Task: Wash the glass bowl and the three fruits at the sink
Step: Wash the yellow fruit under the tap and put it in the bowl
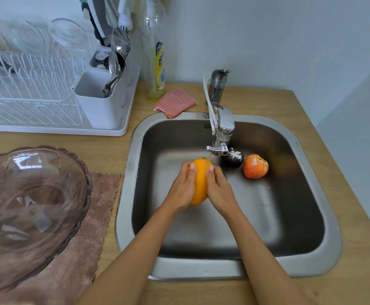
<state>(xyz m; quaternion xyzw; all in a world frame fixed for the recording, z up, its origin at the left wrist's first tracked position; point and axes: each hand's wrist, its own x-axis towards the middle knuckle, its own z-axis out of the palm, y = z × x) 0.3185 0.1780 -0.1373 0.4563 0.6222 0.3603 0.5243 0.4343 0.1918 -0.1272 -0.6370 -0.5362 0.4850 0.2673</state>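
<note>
Over the steel sink I hold a yellow-orange fruit between both hands, under a thin stream from the tap. My left hand grips its left side and my right hand grips its right side. A dark round fruit with white powder on it lies at the back of the basin. Beside it on the right lies an orange-red fruit, also dusted white. The glass bowl sits upside down on a brown cloth at the left.
A white dish rack with glasses and a cutlery holder stands at the back left. A bottle of dish soap and a pink mesh sponge sit behind the sink on the wooden counter.
</note>
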